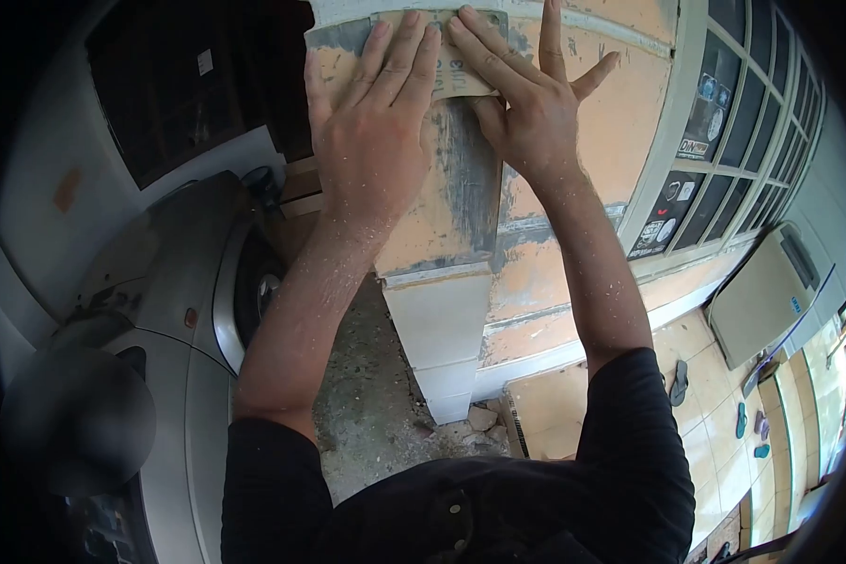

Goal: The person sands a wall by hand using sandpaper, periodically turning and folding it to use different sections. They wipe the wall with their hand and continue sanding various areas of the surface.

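My left hand [378, 117] lies with fingers stretched out on a tan sheet of sandpaper [462, 77] against the upper part of a pillar. Dark printed letters show on the sheet's back. From the other side, my right hand [536, 117] rests two fingertips on the sheet; its other fingers spread away over the wall. The pillar [414, 226] has worn peach paint with dark grey scraped patches and a white base. Pale dust specks both forearms. The sandpaper's left part is largely hidden under my left fingers.
A grey car [150, 310] stands close on the left. Barred windows [714, 141] with stickers are on the right wall. Below lie broken rubble pieces [482, 418], a tiled floor [691, 414], sandals [679, 383] and a leaning beige panel [757, 301].
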The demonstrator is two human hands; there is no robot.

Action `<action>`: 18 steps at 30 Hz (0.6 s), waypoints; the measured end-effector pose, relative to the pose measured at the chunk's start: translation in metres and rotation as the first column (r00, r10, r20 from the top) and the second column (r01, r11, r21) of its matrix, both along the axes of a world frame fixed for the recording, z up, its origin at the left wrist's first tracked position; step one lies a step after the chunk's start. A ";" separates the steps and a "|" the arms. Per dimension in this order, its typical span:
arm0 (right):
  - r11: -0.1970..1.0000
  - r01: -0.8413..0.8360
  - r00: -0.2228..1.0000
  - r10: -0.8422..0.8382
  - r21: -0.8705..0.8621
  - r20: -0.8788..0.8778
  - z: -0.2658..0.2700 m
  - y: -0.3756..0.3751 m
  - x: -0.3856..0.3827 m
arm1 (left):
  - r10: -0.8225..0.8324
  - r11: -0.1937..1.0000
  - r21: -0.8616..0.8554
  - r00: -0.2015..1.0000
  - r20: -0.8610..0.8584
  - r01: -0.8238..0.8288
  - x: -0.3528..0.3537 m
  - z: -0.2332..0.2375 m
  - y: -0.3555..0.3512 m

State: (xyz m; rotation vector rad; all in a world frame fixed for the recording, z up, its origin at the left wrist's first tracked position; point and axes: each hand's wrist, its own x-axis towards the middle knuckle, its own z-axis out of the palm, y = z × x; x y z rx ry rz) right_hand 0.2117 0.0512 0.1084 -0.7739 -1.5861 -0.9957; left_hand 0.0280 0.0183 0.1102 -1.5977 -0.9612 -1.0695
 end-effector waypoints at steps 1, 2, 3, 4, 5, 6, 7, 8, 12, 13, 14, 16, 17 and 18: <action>1.000 -0.005 1.000 0.005 -0.021 -0.009 -0.011 0.000 0.001 | -0.025 0.998 -0.054 0.999 0.020 0.026 0.001 -0.019 -0.003; 0.995 0.023 1.000 -0.023 -0.095 0.003 -0.034 -0.002 0.002 | -0.051 0.993 -0.108 0.998 0.042 0.055 0.001 -0.042 -0.007; 0.985 0.054 0.999 -0.051 -0.166 0.017 -0.066 -0.006 0.002 | -0.024 0.987 -0.160 0.999 0.030 0.028 -0.001 -0.074 -0.011; 0.977 -0.009 0.999 0.000 -0.212 -0.041 -0.103 -0.010 -0.002 | 0.002 0.977 -0.212 1.000 0.017 0.002 -0.002 -0.105 -0.015; 0.962 -0.035 0.998 0.020 -0.272 -0.057 -0.136 -0.017 -0.003 | 0.007 0.977 -0.215 1.000 0.018 -0.003 -0.006 -0.125 -0.019; 0.953 0.103 0.995 -0.099 -0.286 0.030 -0.147 -0.024 -0.005 | 0.007 0.977 -0.215 1.000 -0.012 -0.010 -0.008 -0.131 -0.024; 0.969 0.078 0.997 -0.075 -0.236 0.024 -0.145 -0.017 -0.004 | 0.008 0.977 -0.214 0.999 -0.040 -0.016 -0.008 -0.131 -0.024; 0.979 0.049 0.999 -0.047 -0.199 0.019 -0.140 -0.013 -0.002 | -0.006 0.983 -0.183 1.000 -0.028 0.001 -0.010 -0.126 -0.017; 0.999 0.010 0.997 -0.008 -0.033 0.075 0.009 -0.008 -0.003 | 0.038 0.999 0.027 0.999 -0.016 -0.038 -0.014 0.004 -0.005; 0.999 0.008 0.997 -0.006 -0.033 0.079 0.028 -0.014 -0.004 | 0.068 0.992 0.110 0.998 -0.010 -0.067 -0.015 0.020 0.000; 0.998 0.038 0.994 -0.033 -0.047 0.108 0.043 -0.019 -0.006 | 0.074 0.991 0.111 0.997 -0.003 -0.073 -0.013 0.018 0.003; 0.996 0.055 0.988 -0.043 -0.076 0.146 0.031 -0.015 -0.009 | 0.080 0.991 0.102 0.996 0.033 -0.083 -0.011 0.002 0.002; 0.996 0.041 0.992 -0.030 -0.082 0.126 -0.002 -0.008 -0.009 | 0.133 0.991 0.006 0.991 0.035 -0.133 -0.010 -0.020 -0.008; 0.996 0.029 0.994 -0.020 -0.083 0.104 -0.035 -0.002 -0.010 | 0.139 0.990 0.005 0.990 0.040 -0.139 -0.011 -0.053 -0.012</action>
